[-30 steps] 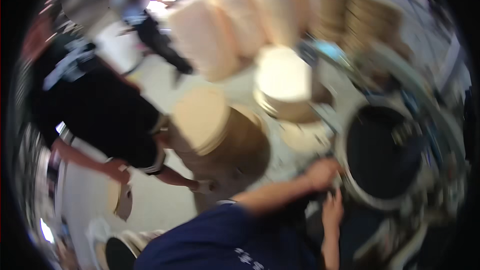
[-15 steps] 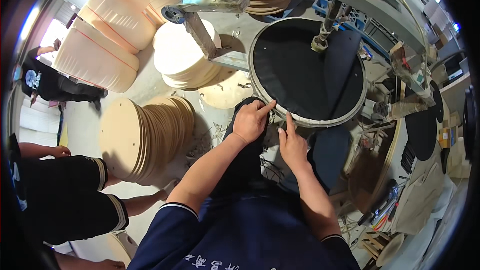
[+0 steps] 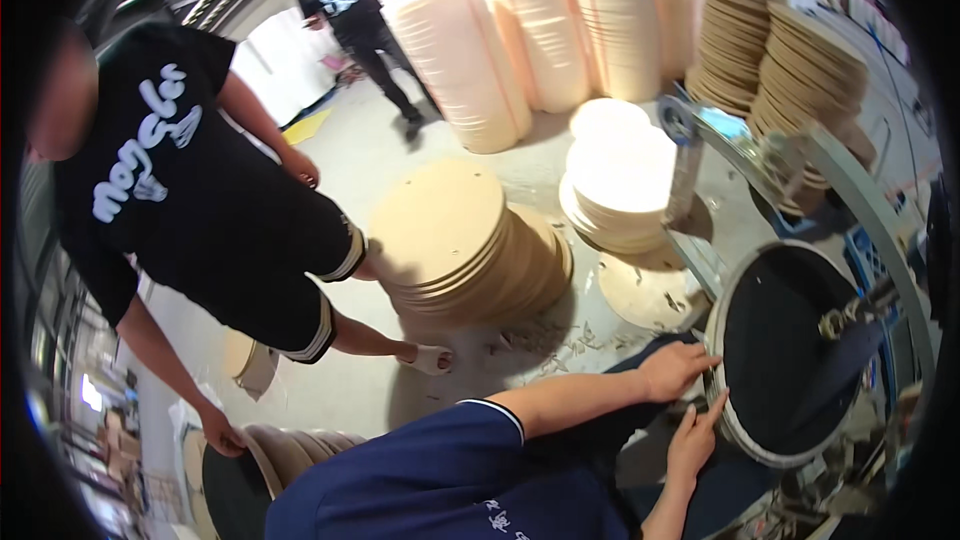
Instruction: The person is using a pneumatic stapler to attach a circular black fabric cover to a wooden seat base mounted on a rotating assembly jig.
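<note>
At the right stands a round frame with a pale rim, and black fabric covers its inside. My left hand rests at the rim's near left side, its fingers reaching onto the edge and holding nothing. Just below it, my right hand points its index finger up against the same rim, also holding nothing. A metal arm with a wrapped end comes over the fabric from the right. A dark fold of cloth lies across the fabric's right part.
A stack of tan round boards stands on the floor ahead, with pale discs beyond. Tall wrapped rolls line the back. One person stands at left, a hand on a dark-faced disc; another person is farther off.
My view has swung left and up, bringing the nearby person fully into sight and the frame to the right. Both my hands stay at the rim.
</note>
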### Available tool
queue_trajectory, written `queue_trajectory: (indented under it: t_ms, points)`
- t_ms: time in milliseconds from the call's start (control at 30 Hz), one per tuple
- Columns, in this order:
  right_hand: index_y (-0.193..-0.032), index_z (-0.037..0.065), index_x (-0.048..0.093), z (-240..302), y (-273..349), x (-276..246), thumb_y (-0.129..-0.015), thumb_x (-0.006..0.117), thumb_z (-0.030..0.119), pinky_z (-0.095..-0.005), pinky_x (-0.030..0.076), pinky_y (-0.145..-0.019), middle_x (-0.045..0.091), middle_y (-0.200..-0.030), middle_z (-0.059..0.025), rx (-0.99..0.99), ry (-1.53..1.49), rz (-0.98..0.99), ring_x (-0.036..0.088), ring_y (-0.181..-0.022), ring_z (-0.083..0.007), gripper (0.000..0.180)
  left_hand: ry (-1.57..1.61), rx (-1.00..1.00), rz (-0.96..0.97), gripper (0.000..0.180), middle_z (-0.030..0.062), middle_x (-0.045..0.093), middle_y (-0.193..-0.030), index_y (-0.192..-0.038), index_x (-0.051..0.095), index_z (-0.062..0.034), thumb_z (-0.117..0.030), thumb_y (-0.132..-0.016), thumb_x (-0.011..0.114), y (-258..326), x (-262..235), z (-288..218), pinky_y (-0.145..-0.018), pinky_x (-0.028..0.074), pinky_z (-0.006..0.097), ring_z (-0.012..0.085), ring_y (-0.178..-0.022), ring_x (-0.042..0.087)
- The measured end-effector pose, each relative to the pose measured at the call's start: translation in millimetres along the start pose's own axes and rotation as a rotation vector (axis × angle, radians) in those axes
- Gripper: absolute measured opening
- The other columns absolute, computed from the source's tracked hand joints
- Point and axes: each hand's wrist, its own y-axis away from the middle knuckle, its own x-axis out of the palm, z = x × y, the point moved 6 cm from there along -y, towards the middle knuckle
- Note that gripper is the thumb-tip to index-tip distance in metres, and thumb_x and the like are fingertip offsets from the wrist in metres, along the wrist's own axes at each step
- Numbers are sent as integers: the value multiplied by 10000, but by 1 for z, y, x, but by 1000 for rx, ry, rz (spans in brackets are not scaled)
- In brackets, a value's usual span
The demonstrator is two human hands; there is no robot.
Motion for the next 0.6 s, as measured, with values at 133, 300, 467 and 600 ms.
queue_trajectory:
  t_ms: [133, 300, 467, 600]
  points:
    - [-1701, 142, 112, -5, -4, 8, -1064, 540, 200, -532, 465, -683, 618, -779, -192, 1, -1, 15, 623, -740, -440, 770, -68, 81, -2, 554, 113, 596, -950, -1343, 650, -89, -103, -792, 700, 3, 7, 4, -756, 502, 457, 339, -863, 632]
    - [-1700, 181, 114, -4, -15, 10, -1056, 557, 207, -547, 481, -693, 652, -823, -213, -4, 22, 39, 655, -791, -465, 781, -29, 75, -18, 546, 117, 593, -940, -1343, 663, -117, -83, -799, 693, -3, 6, 6, -729, 495, 460, 351, -823, 634]
    - [-1698, 148, 111, -7, -16, 11, -1050, 553, 178, -550, 453, -687, 618, -765, -201, -12, 18, 16, 630, -750, -456, 785, -28, 56, 5, 553, 116, 598, -959, -1347, 674, -144, -72, -799, 692, -5, 6, 8, -750, 499, 454, 344, -838, 637]
    - [-1694, 113, 104, -3, -15, 12, -1054, 550, 185, -532, 455, -691, 613, -757, -188, -36, 8, 1, 629, -736, -435, 783, 9, 60, -11, 494, 127, 592, -916, -1282, 721, -123, -51, -795, 674, -5, 0, 8, -750, 503, 468, 352, -860, 642]
